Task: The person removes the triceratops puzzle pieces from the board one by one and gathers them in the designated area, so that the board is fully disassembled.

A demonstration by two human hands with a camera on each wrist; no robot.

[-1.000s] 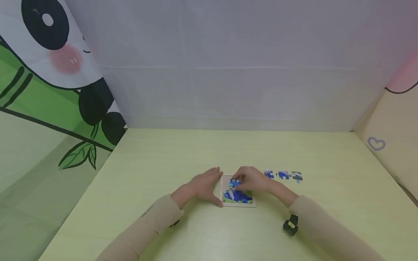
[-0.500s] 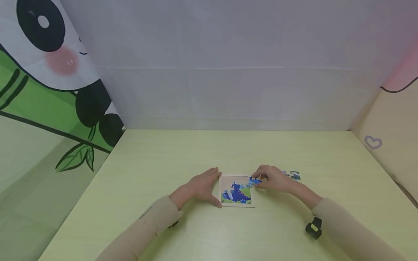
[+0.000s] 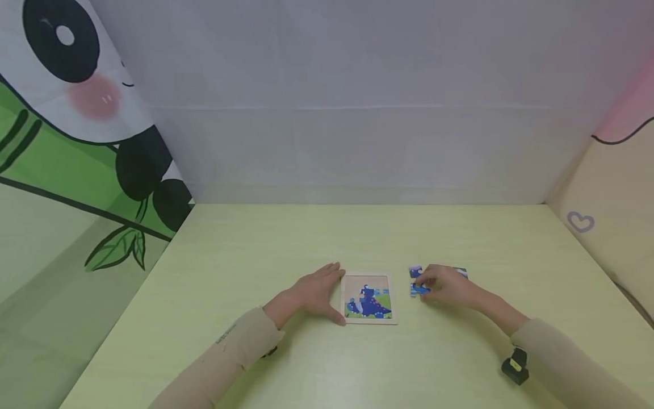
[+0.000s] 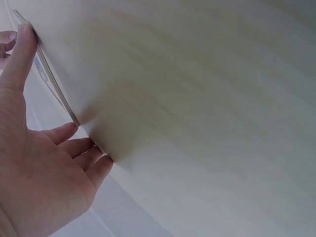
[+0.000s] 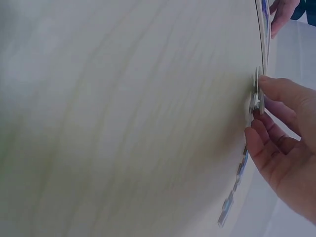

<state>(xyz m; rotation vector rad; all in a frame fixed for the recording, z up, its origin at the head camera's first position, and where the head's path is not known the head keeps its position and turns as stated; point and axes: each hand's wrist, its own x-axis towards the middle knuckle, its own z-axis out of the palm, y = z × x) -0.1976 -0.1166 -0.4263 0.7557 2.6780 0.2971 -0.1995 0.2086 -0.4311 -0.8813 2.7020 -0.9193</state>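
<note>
A square wooden puzzle tray lies mid-table, its lower part filled with a blue dinosaur picture and its upper left bare. My left hand rests along the tray's left edge, thumb at the near corner and fingers at the far one. In the left wrist view its fingertips touch down at the table. To the right of the tray, my right hand pinches a blue jigsaw piece between thumb and fingers, low over the table. Another jigsaw piece lies just beyond the pinched one.
A jigsaw piece shows partly behind my right hand. The right wrist view has loose pieces in a row on the pale table. A grey-white cloth wall stands at the table's far edge.
My right hand has carried the blue jigsaw piece from over the tray out to the right, beside the loose pieces. My left hand has stayed at the tray's left edge.
</note>
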